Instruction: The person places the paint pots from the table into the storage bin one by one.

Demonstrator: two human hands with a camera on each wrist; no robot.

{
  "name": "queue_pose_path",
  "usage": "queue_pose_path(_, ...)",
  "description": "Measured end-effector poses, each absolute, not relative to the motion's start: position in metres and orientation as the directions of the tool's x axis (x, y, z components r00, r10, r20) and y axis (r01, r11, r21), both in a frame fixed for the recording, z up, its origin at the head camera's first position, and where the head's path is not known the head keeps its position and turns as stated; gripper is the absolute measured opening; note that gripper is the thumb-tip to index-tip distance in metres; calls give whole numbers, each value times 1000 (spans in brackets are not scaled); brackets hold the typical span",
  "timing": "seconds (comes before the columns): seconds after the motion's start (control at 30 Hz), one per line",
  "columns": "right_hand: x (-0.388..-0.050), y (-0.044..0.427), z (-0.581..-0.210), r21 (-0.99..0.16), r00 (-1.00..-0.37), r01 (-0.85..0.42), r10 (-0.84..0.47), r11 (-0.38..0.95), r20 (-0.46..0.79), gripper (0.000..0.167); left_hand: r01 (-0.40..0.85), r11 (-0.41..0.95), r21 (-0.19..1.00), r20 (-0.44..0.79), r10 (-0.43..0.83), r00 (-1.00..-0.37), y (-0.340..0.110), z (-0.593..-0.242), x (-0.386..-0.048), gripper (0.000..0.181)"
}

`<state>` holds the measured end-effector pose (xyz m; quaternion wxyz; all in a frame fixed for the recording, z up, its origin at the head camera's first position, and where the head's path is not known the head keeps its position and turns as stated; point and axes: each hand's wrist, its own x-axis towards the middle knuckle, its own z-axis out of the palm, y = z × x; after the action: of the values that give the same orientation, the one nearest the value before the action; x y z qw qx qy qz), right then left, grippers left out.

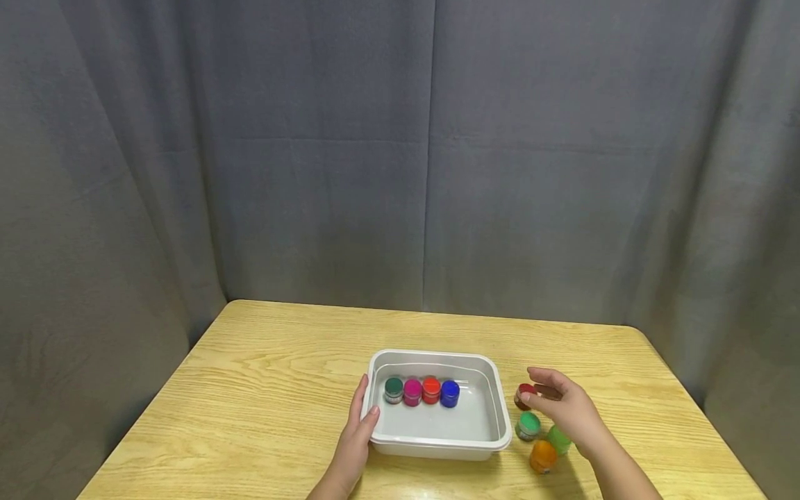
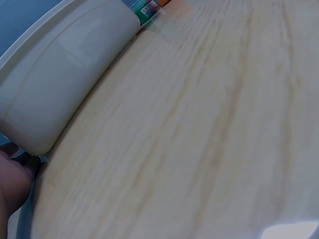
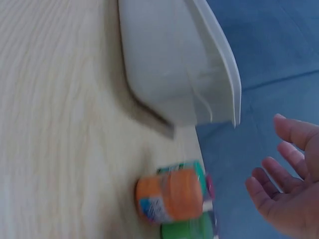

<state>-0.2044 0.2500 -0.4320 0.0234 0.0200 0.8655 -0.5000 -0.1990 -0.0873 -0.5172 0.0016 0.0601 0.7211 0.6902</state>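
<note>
A white plastic tray holds a row of small paint jars: dark green, magenta, red and blue. My left hand grips the tray's left side, thumb at the rim and fingers along the outer wall. Over a dark red jar, right of the tray, my right hand hovers with fingers spread and slightly bent; the right wrist view shows nothing in this hand. Closer to me stand a green jar, a light green jar and an orange jar.
The wooden table has rounded far corners. Grey curtains hang behind it and along both sides. In the right wrist view the orange jar partly covers the green ones.
</note>
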Motion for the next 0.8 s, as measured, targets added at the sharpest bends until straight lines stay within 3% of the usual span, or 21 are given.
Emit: queue_pose_path(0.8, -184, 305, -474, -799, -989, 129, 17, 587, -147, 66, 86, 42, 995, 82, 90, -993, -87, -519, -200, 59)
